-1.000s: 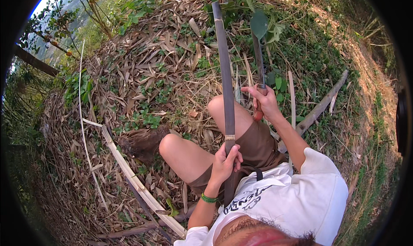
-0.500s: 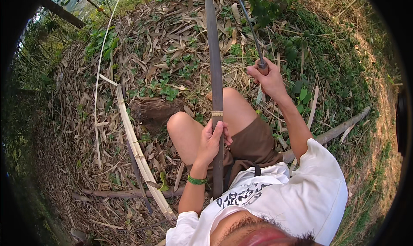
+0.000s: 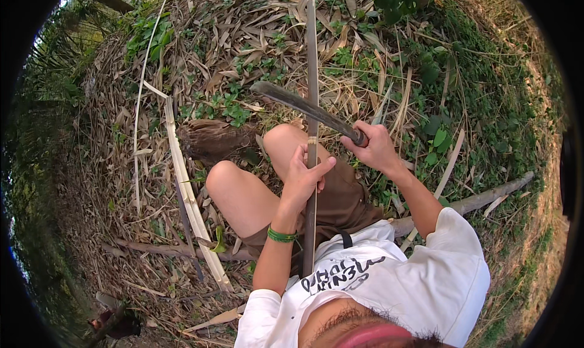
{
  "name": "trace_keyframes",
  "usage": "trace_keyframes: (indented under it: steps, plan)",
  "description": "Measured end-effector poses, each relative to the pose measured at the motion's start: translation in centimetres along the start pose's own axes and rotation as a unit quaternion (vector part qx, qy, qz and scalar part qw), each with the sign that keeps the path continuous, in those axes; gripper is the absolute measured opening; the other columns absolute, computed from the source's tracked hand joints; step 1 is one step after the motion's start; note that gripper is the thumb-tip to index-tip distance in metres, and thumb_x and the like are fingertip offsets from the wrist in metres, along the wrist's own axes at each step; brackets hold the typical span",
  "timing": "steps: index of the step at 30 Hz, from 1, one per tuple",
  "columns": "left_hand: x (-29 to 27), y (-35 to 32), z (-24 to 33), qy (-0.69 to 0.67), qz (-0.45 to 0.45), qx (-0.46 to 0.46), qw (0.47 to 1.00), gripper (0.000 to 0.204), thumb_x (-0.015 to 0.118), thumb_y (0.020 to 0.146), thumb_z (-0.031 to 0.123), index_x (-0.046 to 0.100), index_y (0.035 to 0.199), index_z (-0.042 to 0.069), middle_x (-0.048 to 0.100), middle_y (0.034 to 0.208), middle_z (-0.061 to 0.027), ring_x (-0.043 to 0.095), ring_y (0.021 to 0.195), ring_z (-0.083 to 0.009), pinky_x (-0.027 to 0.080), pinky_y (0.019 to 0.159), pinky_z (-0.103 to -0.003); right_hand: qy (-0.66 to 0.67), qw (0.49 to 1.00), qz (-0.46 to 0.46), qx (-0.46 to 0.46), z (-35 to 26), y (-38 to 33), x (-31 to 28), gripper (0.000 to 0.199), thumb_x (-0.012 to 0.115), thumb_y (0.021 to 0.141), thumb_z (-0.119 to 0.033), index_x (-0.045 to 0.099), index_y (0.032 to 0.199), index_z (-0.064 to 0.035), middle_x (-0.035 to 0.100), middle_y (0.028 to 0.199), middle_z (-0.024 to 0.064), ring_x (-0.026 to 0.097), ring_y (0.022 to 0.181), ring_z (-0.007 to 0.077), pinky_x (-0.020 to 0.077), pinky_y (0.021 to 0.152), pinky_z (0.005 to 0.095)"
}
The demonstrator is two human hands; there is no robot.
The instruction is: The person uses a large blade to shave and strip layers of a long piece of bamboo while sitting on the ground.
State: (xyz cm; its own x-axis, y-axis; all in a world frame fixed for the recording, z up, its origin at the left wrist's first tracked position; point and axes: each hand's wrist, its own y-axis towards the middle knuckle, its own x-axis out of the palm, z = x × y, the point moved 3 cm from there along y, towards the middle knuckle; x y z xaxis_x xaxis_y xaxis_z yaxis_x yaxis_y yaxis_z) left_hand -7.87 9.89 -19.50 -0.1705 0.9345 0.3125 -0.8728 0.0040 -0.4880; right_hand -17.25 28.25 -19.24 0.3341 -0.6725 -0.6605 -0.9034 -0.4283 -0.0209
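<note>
A long, narrow bamboo strip [image 3: 312,56] stands lengthwise before me, running from my lap up past the top of the picture. My left hand [image 3: 302,181] is closed around it just below a pale node, with the thumb stretched across its front. In my right hand [image 3: 378,150] is the dark handle of a machete [image 3: 304,108]. Its blade points up and to the left and crosses the strip a little above my left hand. Whether the blade touches the strip, I cannot tell.
To my left lie a split pale bamboo length [image 3: 185,193] and a thin pale strip [image 3: 141,105]. A brown stump-like piece [image 3: 213,140] sits beyond my knees. On the right, a grey pole [image 3: 486,197] lies over dry leaves and green plants.
The machete has swung from pointing away on the right to lying across the bamboo strip. The strip has turned so its narrow edge shows, and my knees have shifted left.
</note>
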Motion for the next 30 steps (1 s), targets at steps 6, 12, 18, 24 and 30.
trace_keyframes:
  steps: [6, 12, 18, 24, 30]
  plan:
    - [2.3, -0.6, -1.6, 0.030, -0.001, -0.061, 0.998, 0.039, 0.065, 0.089, 0.005, 0.050, 0.124, 0.001, 0.057, 0.070, -0.0009, 0.048, 0.045, -0.0066, 0.036, 0.041, -0.022, -0.031, 0.998, -0.005, -0.053, 1.6, -3.4, 1.5, 0.025, 0.078, 0.070, -0.019, 0.057, 0.073, -0.0064, 0.056, 0.057, 0.0121, 0.060, 0.055, 0.0355, 0.0449, 0.050, 0.0440]
    - [2.8, -1.8, -3.8, 0.212, -0.001, 0.059, 0.975, 0.032, 0.060, 0.082, 0.002, 0.058, 0.113, -0.003, 0.055, 0.072, -0.0028, 0.048, 0.059, -0.0106, 0.040, 0.055, -0.027, -0.074, 0.994, 0.024, -0.075, 1.7, -5.7, 1.3, 0.021, 0.075, 0.070, -0.018, 0.059, 0.074, -0.0062, 0.059, 0.059, 0.0136, 0.060, 0.055, 0.0360, 0.0453, 0.050, 0.0437]
    - [2.8, -3.7, -4.1, 0.225, 0.015, 0.087, 0.970, 0.022, 0.059, 0.080, -0.001, 0.056, 0.101, 0.000, 0.049, 0.074, 0.0006, 0.045, 0.065, -0.0087, 0.039, 0.058, -0.026, -0.116, 0.985, 0.068, -0.110, 1.3, -6.5, 0.9, 0.017, 0.075, 0.070, -0.014, 0.061, 0.075, -0.0047, 0.059, 0.059, 0.0139, 0.060, 0.053, 0.0345, 0.0443, 0.049, 0.0414]
    - [3.5, -5.4, -4.7, 0.226, -0.022, 0.108, 0.968, 0.020, 0.059, 0.081, -0.002, 0.047, 0.095, 0.005, 0.043, 0.076, 0.0029, 0.041, 0.068, -0.0070, 0.038, 0.060, -0.025, -0.112, 0.981, 0.153, -0.035, 1.4, -2.9, -2.5, 0.020, 0.077, 0.070, -0.017, 0.062, 0.075, -0.0048, 0.058, 0.058, 0.0140, 0.062, 0.054, 0.0338, 0.0460, 0.051, 0.0422]
    - [2.9, -4.6, -2.5, 0.161, 0.006, 0.135, 0.978, 0.025, 0.057, 0.082, -0.004, 0.051, 0.105, 0.003, 0.041, 0.076, 0.0047, 0.040, 0.068, -0.0041, 0.035, 0.057, -0.022, -0.127, 0.974, 0.083, -0.169, -1.8, -4.0, -0.8, 0.019, 0.076, 0.071, -0.019, 0.061, 0.074, -0.0067, 0.057, 0.057, 0.0115, 0.060, 0.053, 0.0336, 0.0453, 0.050, 0.0420]
